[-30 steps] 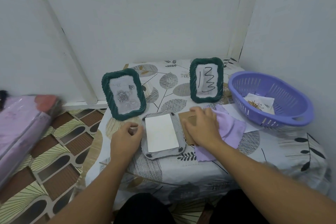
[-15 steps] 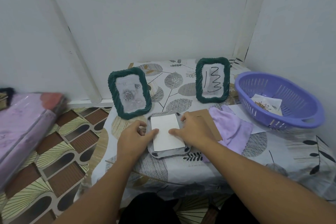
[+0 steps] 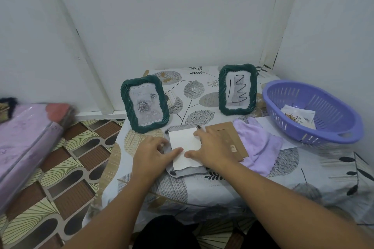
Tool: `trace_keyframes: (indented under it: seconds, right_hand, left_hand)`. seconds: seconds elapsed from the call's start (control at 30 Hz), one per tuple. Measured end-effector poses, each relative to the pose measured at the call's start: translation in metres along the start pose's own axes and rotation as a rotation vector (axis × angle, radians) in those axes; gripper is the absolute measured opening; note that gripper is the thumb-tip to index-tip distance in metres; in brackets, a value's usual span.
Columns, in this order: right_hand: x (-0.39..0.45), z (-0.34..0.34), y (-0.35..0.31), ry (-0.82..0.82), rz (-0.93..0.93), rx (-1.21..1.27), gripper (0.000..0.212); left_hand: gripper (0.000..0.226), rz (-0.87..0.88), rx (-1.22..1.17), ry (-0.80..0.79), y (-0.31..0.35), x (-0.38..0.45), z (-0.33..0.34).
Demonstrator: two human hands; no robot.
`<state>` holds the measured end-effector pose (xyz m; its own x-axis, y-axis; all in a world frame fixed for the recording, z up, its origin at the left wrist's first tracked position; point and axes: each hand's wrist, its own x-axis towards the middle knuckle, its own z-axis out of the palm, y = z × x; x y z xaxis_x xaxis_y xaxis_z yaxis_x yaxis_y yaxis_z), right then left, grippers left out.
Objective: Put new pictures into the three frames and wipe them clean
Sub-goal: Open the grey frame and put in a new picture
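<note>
Head view: the surface (image 3: 232,186) carries a purple basket (image 3: 315,115), two upright green frames (image 3: 144,103); a third frame (image 3: 188,172) lies face down; both hands, left hand (image 3: 150,154) and right hand (image 3: 214,147), press flat fingers on its white picture (image 3: 185,143); seating it likely precedes the cardboard backing (image 3: 228,135).

**Both hands low and flat, thumbs turned inward**

Two bare forearms enter from the near edge and converge toward the middle. The left hand (image 3: 150,152) lies palm down, knuckles uppermost, its thumb stretched rightward; the remaining fingers bend slightly downward at their tips. The right hand (image 3: 215,147) also lies palm down, fingers extended forward and loosely spread, thumb pointing left. The two thumb tips lie close together, just apart. Both wrists are straight, in line with their forearms.
</note>
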<state>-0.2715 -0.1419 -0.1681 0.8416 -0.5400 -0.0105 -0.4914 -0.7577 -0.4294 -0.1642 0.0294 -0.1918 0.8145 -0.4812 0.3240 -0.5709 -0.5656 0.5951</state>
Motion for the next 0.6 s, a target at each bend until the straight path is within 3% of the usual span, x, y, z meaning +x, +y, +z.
trace_keyframes:
  seconds: [0.2,0.6]
  right_hand:
    - [0.002,0.004,0.003,-0.002,0.021,0.031,0.088]
    - [0.005,0.005,0.003,-0.028,0.039,0.039,0.09]
  left_hand:
    - [0.058,-0.001,0.077,-0.029,0.004,-0.003,0.0]
    - [0.037,-0.049,0.1,-0.076,0.02,0.001,0.002]
